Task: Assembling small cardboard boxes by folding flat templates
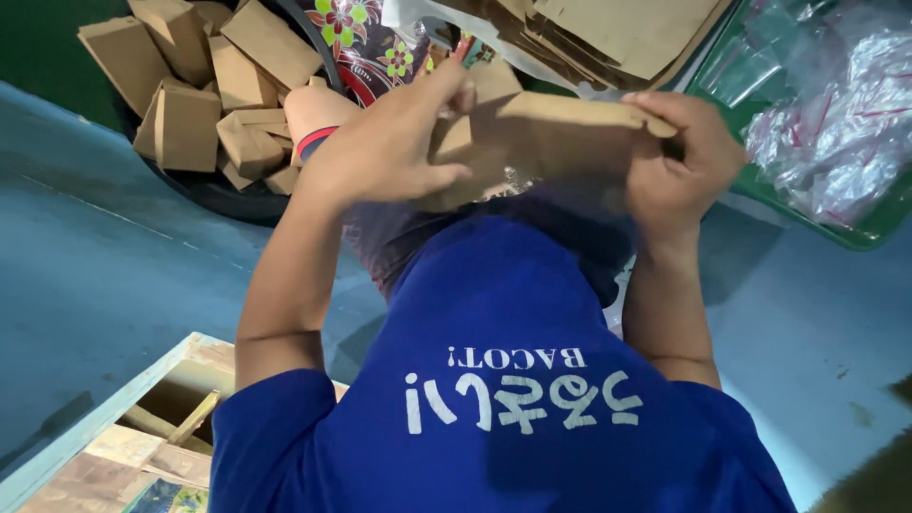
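Both my hands hold one brown cardboard piece [546,138] above my lap, partly folded into a box shape. My left hand [399,142] grips its left side with the thumb pressed on the top edge. My right hand [684,166] clamps its right end, fingers curled over the upper flap. The lower part of the cardboard is hidden behind my blue shirt [503,380].
A dark round tub [228,195] at upper left holds several folded brown boxes [190,119]. Flat cardboard sheets [617,33] lie stacked at the top. A green tray [874,233] with clear plastic bags [836,123] sits at right. A wooden frame [123,437] stands at lower left on the blue floor.
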